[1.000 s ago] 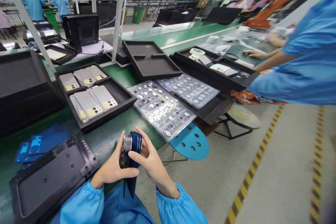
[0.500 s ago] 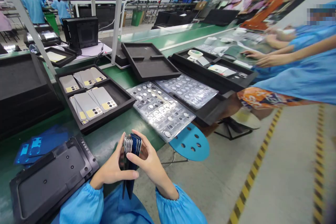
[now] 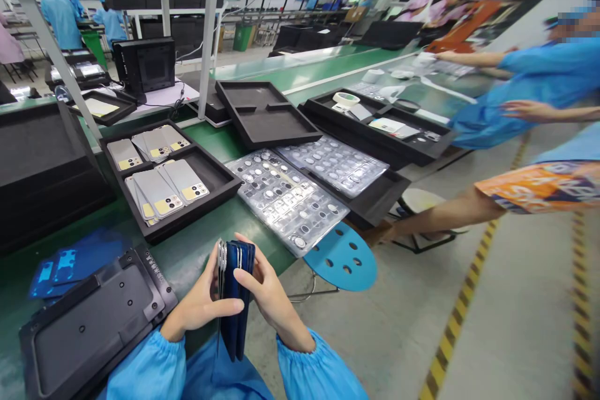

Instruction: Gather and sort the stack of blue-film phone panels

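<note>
Above my lap, I hold a stack of thin phone back covers (image 3: pixel 232 325) on edge, with dark blue faces and silvery rims. My left hand (image 3: pixel 204 306) closes round the stack's left side, its thumb lying across the front. From the right, my right hand (image 3: pixel 266 292) grips the same stack, thumb pressed to the near edges. Beside my left forearm lies a black fixture plate (image 3: pixel 94 325) with screws and a shallow recess. Blue film sheets (image 3: pixel 70 262) lie partly behind it. A black tray (image 3: pixel 206 165) farther back contains several silver-grey phone back covers (image 3: pixel 159 187) with camera openings.
Clear plastic blister trays (image 3: pixel 290 200) of small round parts overhang the bench edge above a blue stool (image 3: pixel 344 256). Behind them are a black foam tray (image 3: pixel 267 112) and a tray (image 3: pixel 403 137) with a tape roll. Co-workers in blue stand at right.
Within the stack, the covers have shifted, and more dark blue faces show toward me. Both hands stay around it. At right, a co-worker in patterned shorts has moved away from the bench.
</note>
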{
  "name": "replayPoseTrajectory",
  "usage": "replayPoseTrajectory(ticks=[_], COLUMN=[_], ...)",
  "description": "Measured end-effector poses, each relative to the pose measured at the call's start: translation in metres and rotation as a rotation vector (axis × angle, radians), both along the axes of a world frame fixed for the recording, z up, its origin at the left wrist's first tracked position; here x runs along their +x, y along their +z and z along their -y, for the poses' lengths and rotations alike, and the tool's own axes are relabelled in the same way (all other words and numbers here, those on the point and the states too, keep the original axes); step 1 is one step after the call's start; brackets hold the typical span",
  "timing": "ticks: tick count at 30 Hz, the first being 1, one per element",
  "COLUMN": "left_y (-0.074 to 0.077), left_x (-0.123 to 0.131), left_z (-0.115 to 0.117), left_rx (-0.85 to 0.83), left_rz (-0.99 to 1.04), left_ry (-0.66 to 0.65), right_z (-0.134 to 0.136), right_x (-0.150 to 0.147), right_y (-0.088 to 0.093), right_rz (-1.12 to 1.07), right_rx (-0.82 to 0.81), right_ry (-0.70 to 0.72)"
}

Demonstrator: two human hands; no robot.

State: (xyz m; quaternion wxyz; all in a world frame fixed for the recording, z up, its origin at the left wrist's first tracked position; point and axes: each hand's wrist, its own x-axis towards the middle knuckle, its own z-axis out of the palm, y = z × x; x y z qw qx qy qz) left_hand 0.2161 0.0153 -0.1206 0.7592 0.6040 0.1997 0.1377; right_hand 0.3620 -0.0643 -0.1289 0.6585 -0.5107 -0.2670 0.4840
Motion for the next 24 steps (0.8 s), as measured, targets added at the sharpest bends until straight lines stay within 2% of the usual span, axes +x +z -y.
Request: replayPoseTrajectory(ticks=[9, 13, 15, 19, 24], left_y=[-0.001, -0.010, -0.015, -0.016, -0.014], left_x=[0.000, 0.001, 0.002, 0.006, 0.010], left_z=[0.001, 0.004, 0.005, 0.008, 0.023], left_rx=[-0.064, -0.388, -0.486, -0.476, -0.514], left_rz=[0.044, 0.015, -0.008, -0.003, -0.036], left_ry=[0.057, 0.128, 0.133, 0.184, 0.229], right_z=[-0.005, -0.001, 0.001, 0.004, 0.017], right_x=[-0.005, -0.003, -0.002, 0.002, 0.010], right_y=[0.000, 0.002, 0.003, 0.005, 0.000], right_rz=[-0.091, -0.130, -0.142, -0.148, -0.206], right_rx=[-0.008, -0.036, -0.057, -0.077, -0.132], right_ry=[-0.069, -0.147, -0.179, -0.231, -0.225])
